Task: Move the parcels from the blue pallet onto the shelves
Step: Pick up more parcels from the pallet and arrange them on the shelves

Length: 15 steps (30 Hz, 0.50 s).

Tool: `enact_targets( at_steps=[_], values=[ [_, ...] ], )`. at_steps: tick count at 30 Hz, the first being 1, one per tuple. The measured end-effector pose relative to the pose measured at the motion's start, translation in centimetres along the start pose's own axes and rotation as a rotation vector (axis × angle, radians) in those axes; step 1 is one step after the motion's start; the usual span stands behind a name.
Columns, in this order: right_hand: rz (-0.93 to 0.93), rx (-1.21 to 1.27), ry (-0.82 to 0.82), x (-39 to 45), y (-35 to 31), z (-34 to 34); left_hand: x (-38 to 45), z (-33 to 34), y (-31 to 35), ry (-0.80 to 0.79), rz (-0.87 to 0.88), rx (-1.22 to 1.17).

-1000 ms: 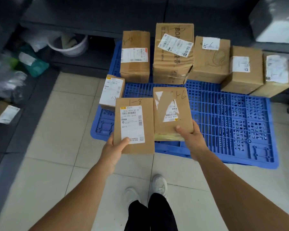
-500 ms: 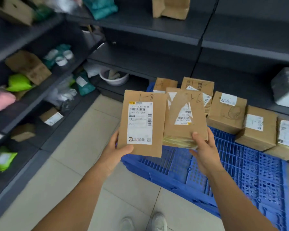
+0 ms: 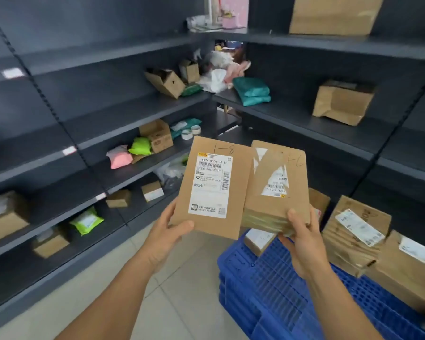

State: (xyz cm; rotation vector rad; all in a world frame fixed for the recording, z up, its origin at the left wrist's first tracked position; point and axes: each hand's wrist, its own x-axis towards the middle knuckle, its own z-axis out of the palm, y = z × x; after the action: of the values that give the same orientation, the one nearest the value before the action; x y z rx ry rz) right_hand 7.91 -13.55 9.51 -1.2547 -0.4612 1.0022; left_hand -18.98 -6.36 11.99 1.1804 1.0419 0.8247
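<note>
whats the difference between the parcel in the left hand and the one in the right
The left hand holds a flat parcel marked 1-8; the right hand holds a thicker parcel.
The 1-8 parcel's white label is whole and readable; the thicker parcel's label is partly covered by wide brown tape.
The 1-8 parcel overlaps the thicker parcel's left edge, sitting in front.
Both are brown cardboard with handwritten numbers near the top, each gripped at its lower edge.

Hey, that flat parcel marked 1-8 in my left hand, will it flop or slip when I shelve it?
Parcel 1-8 probably stays stiff: it stands flat though the left hand grips only its lower corner. Likely light, held one-handed. The plain cardboard seems unlikely to slip.
</note>
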Motion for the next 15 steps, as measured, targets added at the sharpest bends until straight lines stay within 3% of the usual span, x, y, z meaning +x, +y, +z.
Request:
enact_targets(
  at_steps=[15],
  values=[
    [-0.140, -0.058, -0.324, -7.6, 0.6, 27.6, -10.6, -22.7, 7.4, 0.464, 0.232, -0.268]
  ],
)
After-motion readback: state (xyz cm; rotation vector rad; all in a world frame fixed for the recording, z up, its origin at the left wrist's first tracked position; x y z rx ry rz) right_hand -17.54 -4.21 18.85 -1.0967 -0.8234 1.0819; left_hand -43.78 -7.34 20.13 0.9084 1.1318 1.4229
